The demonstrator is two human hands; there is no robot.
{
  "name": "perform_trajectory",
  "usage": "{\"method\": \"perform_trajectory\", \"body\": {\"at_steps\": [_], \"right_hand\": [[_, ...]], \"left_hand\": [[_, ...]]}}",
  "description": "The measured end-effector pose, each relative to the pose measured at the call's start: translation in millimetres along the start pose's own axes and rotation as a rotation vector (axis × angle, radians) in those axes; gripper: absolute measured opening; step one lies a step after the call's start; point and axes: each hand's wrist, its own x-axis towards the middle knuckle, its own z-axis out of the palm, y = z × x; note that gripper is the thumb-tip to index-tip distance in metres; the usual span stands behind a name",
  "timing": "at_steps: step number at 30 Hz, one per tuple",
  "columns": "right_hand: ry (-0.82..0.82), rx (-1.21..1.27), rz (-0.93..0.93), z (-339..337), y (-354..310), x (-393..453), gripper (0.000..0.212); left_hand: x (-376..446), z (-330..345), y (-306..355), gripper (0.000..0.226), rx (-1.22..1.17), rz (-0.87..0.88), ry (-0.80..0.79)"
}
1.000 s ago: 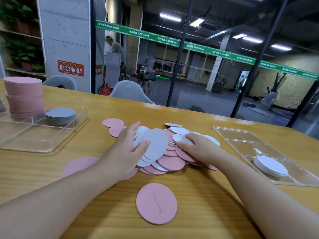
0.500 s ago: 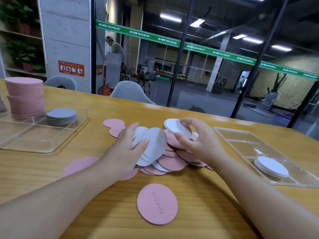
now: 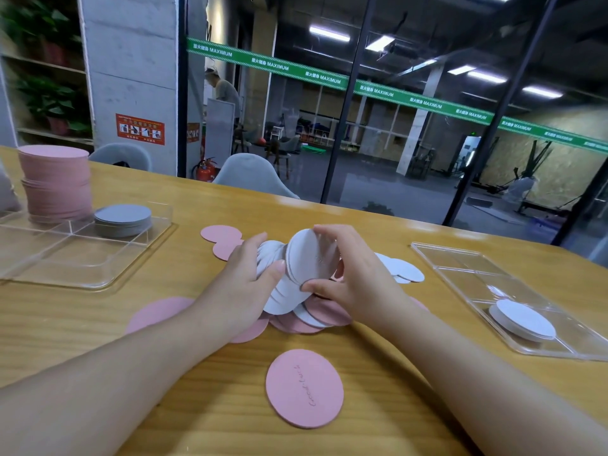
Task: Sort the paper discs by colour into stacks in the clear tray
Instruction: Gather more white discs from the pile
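While both forearms reach in over the wooden table point(image 3: 98, 311), the left hand point(image 3: 241, 287) curls its fingers and thumb round a fanned bunch of white discs point(image 3: 279, 291), held just above the loose pile. The right hand point(image 3: 358, 281) pinches a single white disc point(image 3: 311, 258) between thumb below and fingertips on its upper edge; the disc stands tilted on edge, touching the front of the left hand's bunch.

Loose pile point(image 3: 316, 315): pink and white discs mixed and overlapping, under and between the two hands. Two pink discs point(image 3: 220, 233) lie at its far left, partly overlapping. More white discs point(image 3: 403, 268) lie flat just right of the right hand. One pink disc point(image 3: 158, 312) shows partly from under the left forearm. A lone pink disc point(image 3: 304, 388) with faint cursive lettering lies apart, nearer the person.

Left clear tray point(image 3: 82, 278), with dividers: a tall pink stack point(image 3: 56, 185) in a far compartment, and a low grey stack point(image 3: 123, 220) in the compartment to its right. The near compartments hold nothing visible.

Right clear tray point(image 3: 460, 258), with dividers: a short white stack point(image 3: 521, 319) in a near compartment.

Beyond the table: grey chairs point(image 3: 253, 174), a glass wall with a green banner point(image 3: 362, 85), and a red fire extinguisher point(image 3: 205, 171).
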Motion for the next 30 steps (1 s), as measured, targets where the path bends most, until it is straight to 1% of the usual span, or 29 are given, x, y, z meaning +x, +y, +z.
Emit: {"method": "perform_trajectory", "body": {"at_steps": [4,7,11,14,16,18,20,22,24,26,28,30], "right_hand": [[0.030,-0.038,0.035,-0.4,0.0,-0.2,0.077],[0.016,-0.073,0.003,3.3,-6.1,-3.3,0.075],[-0.024,-0.091,-0.116,9.4,-12.1,-5.4,0.070],[-0.025,-0.094,-0.094,-2.5,-3.2,-1.6,0.060],[0.017,-0.155,0.010,-14.0,8.4,1.2,0.045],[-0.017,-0.268,0.203,-26.4,22.6,3.2,0.034],[-0.136,-0.346,0.411,-36.0,33.9,3.4,0.034],[-0.279,-0.353,0.564,-43.3,39.8,1.4,0.039],[-0.412,-0.199,0.684,-49.9,41.0,-2.1,0.044],[-0.476,-0.033,0.757,-56.1,41.7,-4.8,0.047],[-0.499,-0.039,0.743,-61.5,46.0,-6.2,0.044],[-0.508,-0.113,0.720,-62.7,51.1,-5.9,0.048]], "left_hand": [[-0.6,0.4,-0.2,0.058,0.002,0.007,-0.001],[0.4,1.7,-0.6,0.062,0.004,0.028,-0.015],[0.9,3.5,-0.6,0.066,0.080,0.080,0.002],[-1.0,3.5,-1.5,0.065,0.119,0.097,-0.005],[-0.9,3.3,-2.2,0.066,0.134,0.098,-0.011],[-0.5,2.9,-2.4,0.067,0.135,0.101,-0.015],[0.0,2.7,-2.5,0.067,0.135,0.102,-0.019],[-0.1,2.8,-2.2,0.067,0.141,0.102,-0.021],[-0.5,3.0,-2.0,0.067,0.146,0.101,-0.017],[-0.8,2.9,-1.6,0.066,0.152,0.097,-0.011],[-1.2,2.8,-1.1,0.066,0.158,0.094,-0.009],[-1.7,2.7,-0.7,0.065,0.161,0.093,-0.010]]}}
